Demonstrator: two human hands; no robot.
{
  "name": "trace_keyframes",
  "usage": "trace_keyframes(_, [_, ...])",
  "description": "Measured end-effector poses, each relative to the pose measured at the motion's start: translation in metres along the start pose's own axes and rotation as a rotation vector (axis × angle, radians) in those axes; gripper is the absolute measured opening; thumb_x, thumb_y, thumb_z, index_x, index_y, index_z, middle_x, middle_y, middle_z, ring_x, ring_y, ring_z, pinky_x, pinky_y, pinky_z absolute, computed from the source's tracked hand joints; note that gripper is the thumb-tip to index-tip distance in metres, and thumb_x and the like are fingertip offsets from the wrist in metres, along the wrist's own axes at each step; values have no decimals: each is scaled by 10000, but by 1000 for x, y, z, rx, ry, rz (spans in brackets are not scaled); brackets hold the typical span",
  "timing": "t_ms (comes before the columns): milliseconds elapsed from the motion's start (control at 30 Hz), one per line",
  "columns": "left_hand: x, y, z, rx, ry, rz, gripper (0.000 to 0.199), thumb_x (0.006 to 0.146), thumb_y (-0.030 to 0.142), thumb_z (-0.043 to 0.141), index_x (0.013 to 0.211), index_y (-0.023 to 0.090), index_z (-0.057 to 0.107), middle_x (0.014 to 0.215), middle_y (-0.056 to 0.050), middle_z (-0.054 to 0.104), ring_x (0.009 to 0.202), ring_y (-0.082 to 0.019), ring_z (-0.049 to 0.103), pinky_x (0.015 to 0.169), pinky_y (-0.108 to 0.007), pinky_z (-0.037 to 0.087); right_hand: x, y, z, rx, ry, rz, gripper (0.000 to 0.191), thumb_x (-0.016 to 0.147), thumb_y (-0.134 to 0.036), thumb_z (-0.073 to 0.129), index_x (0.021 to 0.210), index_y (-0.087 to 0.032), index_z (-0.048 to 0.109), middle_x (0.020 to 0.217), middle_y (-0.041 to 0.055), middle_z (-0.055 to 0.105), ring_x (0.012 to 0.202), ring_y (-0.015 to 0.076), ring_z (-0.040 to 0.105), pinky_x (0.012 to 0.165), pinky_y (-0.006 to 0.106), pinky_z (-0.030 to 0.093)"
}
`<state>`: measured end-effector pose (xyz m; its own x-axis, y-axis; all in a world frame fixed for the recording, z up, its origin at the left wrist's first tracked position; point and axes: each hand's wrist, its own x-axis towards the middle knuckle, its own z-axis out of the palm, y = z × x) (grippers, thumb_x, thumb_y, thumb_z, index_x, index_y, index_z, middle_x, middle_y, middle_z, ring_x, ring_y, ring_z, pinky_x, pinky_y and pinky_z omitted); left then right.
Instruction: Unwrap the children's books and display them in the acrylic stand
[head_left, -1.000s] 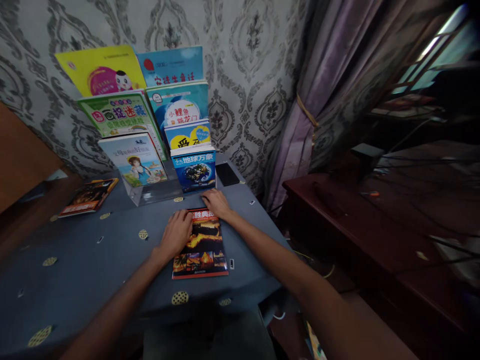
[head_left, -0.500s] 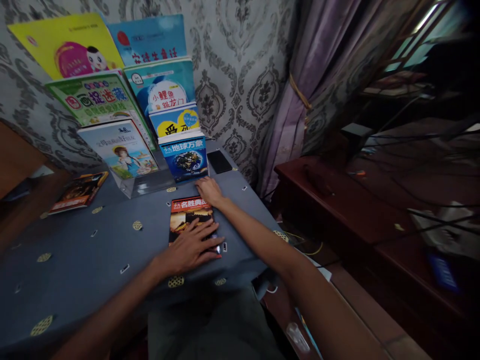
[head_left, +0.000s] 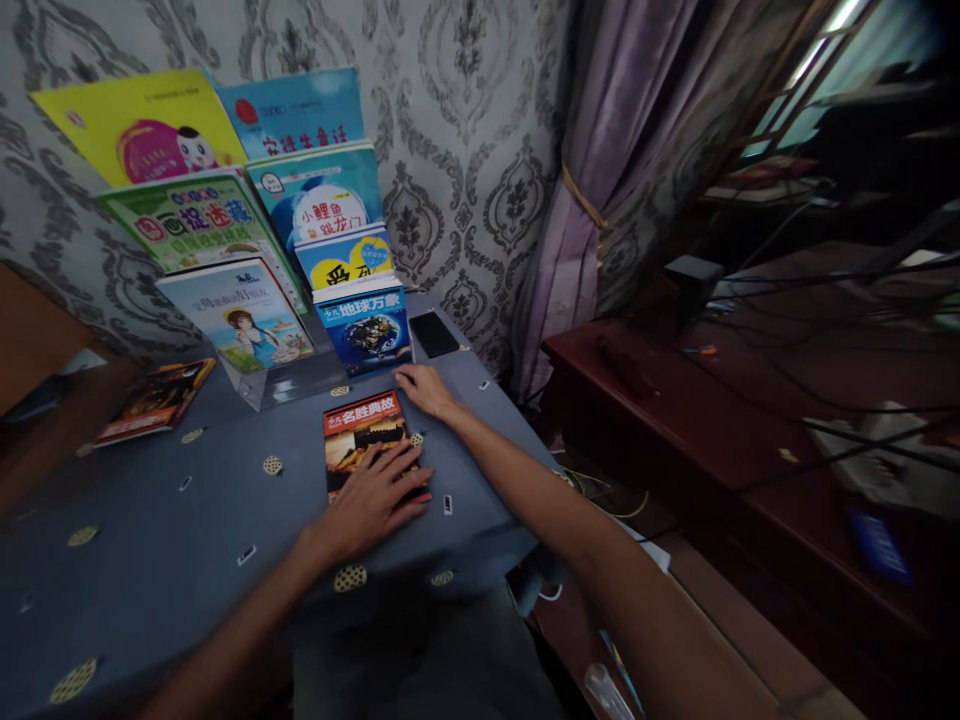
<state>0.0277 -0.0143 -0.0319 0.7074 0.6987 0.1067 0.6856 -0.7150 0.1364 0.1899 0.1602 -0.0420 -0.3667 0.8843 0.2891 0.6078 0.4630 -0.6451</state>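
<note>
My left hand (head_left: 377,492) lies flat with its fingers spread over the lower part of a small book (head_left: 367,415) with a red title band and a dark picture cover. That book rests face up on the table. Beyond its upper right corner, my right hand (head_left: 424,390) rests on the cloth with fingers bent and drawn together; no object shows in it. Just past its fingertips stands a blue book (head_left: 367,335) with a globe on the cover. This one leans in a clear tiered stand (head_left: 281,385) with several other upright picture books, among them a pale blue one (head_left: 255,320).
A grey-blue cloth with pineapple prints covers the table (head_left: 225,510). Another dark-covered book (head_left: 154,400) lies at the left, and a black phone (head_left: 433,335) lies behind my right hand. Patterned wallpaper and a purple curtain (head_left: 570,220) stand behind. A reddish-brown cabinet (head_left: 637,400) with cables is at right.
The small book under my left hand has slid a little to the left, showing a pineapple print at its right edge. My right hand has drawn slightly away from the blue book.
</note>
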Motion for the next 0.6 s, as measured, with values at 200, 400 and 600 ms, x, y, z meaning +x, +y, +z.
trace_keyframes(200, [2, -17, 2, -71, 30, -56, 499, 1007, 494, 389, 1462, 296, 436, 1562, -69, 432, 1452, -223, 375, 1212, -514, 268, 2, 2, 1, 14, -11, -25, 297, 972, -201, 480, 1124, -141, 728, 1077, 99, 758, 968, 210, 676, 862, 279, 462])
trace_keyframes(400, [23, -46, 9, -31, 191, -267, 465, 1009, 433, 401, 1412, 214, 481, 1507, -119, 487, 1421, -247, 415, 1182, -483, 323, -1, 0, 4, 56, -20, -34, 291, 968, -212, 480, 1127, -169, 720, 1136, 96, 741, 1060, 224, 651, 939, 306, 440])
trace_keyframes(600, [40, -74, 15, 31, 257, -356, 436, 998, 400, 418, 1353, 169, 521, 1454, -150, 539, 1376, -287, 468, 1140, -503, 367, 2, 1, 4, 181, -43, -14, 242, 938, -200, 507, 1014, -154, 732, 1036, 88, 746, 1004, 229, 643, 935, 321, 430])
